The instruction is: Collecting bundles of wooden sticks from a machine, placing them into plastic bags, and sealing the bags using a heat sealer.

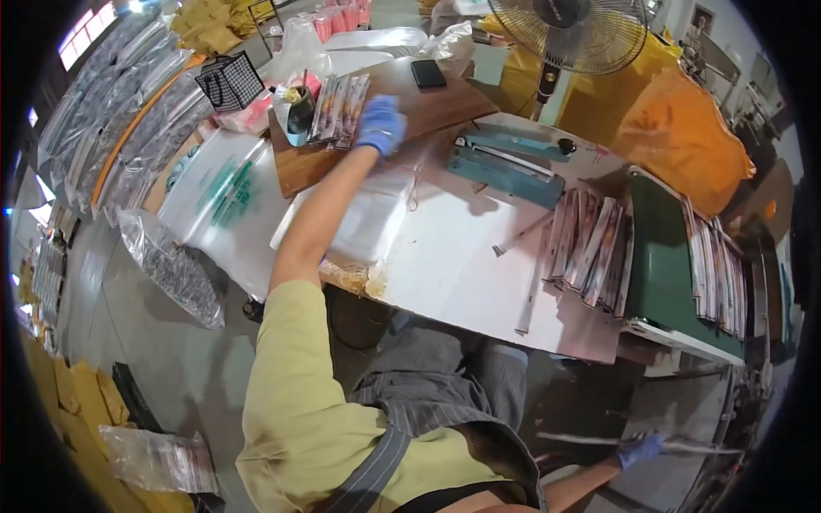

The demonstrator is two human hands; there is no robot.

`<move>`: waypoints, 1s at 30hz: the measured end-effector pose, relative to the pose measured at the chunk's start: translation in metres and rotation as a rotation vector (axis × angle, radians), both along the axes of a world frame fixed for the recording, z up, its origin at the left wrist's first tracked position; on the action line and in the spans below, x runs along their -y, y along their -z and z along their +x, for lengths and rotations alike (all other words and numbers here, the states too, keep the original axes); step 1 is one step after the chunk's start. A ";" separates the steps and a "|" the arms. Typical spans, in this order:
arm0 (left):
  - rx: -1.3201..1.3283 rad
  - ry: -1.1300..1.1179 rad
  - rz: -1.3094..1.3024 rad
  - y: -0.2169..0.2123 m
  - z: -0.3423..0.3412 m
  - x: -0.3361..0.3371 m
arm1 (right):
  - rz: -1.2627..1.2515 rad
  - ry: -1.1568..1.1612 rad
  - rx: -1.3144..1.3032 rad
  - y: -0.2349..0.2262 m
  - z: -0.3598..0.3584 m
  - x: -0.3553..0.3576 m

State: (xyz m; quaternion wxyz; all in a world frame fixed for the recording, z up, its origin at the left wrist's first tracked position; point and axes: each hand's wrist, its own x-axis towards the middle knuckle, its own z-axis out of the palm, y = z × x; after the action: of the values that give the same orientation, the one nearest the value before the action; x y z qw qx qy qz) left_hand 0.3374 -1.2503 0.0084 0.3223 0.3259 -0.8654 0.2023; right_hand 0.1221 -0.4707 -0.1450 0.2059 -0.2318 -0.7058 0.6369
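My left hand [382, 126], in a blue glove, is over the brown board [299, 171] on the table, just right of a pile of slim printed packets [339, 107]. Its fingers are too blurred to read. Low at the right, my right hand [641, 449], also gloved in blue, is closed around a long thin strip [697, 447] that sticks out on both sides. A teal hand sealer [505, 175] lies on the white tabletop [462, 256]. To its right, several slim packets [590, 248] lie in a loose row.
Clear plastic bags [363, 214] lie below my left forearm. A dark cup [300, 111] and a black phone [428, 74] sit on the board. A standing fan [569, 30] rises behind the table. More packets [714, 269] fill a green surface [663, 248] at right, near an orange sack [684, 137].
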 end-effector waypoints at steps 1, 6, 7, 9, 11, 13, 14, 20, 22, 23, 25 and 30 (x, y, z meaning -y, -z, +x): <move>-0.100 -0.191 0.217 0.009 0.006 0.041 | -0.002 0.011 -0.003 0.078 -0.007 -0.059; 0.036 -0.519 0.217 0.044 -0.008 0.114 | 1.414 0.219 0.624 0.145 0.004 -0.097; 0.078 -0.697 0.116 0.039 0.019 0.112 | 1.377 0.085 -0.154 0.075 0.002 0.024; -0.014 -0.692 0.273 0.043 -0.004 0.139 | 0.812 -0.385 -0.179 -0.009 0.035 0.155; -0.078 -0.698 0.431 0.043 -0.022 0.165 | 0.557 -0.809 -0.455 -0.005 0.029 0.234; 0.052 -0.572 0.724 0.033 -0.025 0.181 | 0.828 -0.889 -0.557 -0.019 -0.006 0.307; -0.125 -0.573 0.729 0.032 -0.025 0.184 | 0.903 -0.846 -0.518 -0.026 -0.022 0.333; 0.021 -0.593 0.689 0.016 -0.032 0.175 | 1.017 -0.672 0.136 -0.003 -0.151 0.381; -0.113 -0.550 0.648 0.029 -0.038 0.181 | 1.144 -0.607 0.180 0.028 -0.186 0.381; -0.113 -0.552 0.643 0.033 -0.034 0.188 | 1.081 -0.663 0.298 0.037 -0.194 0.385; -0.044 -0.537 0.666 0.031 -0.033 0.194 | 1.012 -0.706 0.424 0.040 -0.196 0.388; -0.073 -0.569 0.558 0.038 -0.009 0.220 | 1.172 -0.812 0.441 0.031 -0.185 0.398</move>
State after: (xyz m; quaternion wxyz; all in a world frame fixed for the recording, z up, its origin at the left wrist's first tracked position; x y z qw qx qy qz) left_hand 0.3284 -1.4698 -0.0294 0.1828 0.6346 -0.7504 0.0288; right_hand -0.0629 -0.8689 -0.1758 -0.1023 0.0725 -0.9847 0.1210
